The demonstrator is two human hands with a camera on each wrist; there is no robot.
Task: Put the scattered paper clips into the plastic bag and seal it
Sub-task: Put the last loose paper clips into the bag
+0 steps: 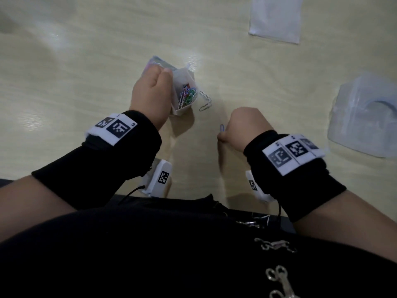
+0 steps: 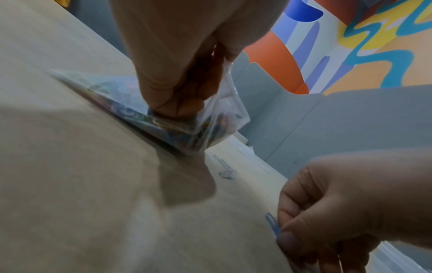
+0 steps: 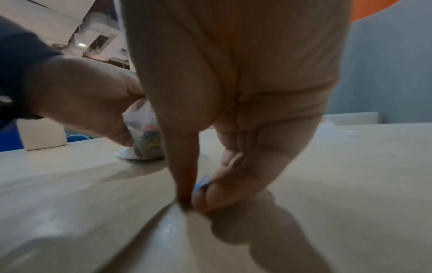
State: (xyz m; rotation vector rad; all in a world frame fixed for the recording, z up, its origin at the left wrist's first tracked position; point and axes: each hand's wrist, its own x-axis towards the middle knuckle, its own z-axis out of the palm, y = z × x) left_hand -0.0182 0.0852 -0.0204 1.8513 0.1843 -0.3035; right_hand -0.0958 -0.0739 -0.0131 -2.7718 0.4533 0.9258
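Observation:
My left hand (image 1: 150, 93) (image 2: 184, 103) pinches the rim of a small clear plastic bag (image 1: 184, 91) (image 2: 224, 110) (image 3: 145, 136), holding its mouth up off the table. Several coloured paper clips (image 1: 188, 96) lie inside it. Just right of the bag, silver paper clips (image 1: 205, 102) (image 2: 225, 170) rest loose on the table. My right hand (image 1: 223, 134) (image 2: 287, 238) (image 3: 191, 201) is lower right of the bag, its thumb and forefinger pinching a blue paper clip (image 1: 222, 128) (image 2: 272, 224) (image 3: 202, 182) at the table surface.
The pale wooden table (image 1: 86, 67) carries a white sheet (image 1: 276, 18) at the top and a clear plastic container (image 1: 365, 117) at the right edge. A white block (image 3: 42, 133) stands beyond my left wrist. Grey partitions (image 2: 327, 120) rise behind the table.

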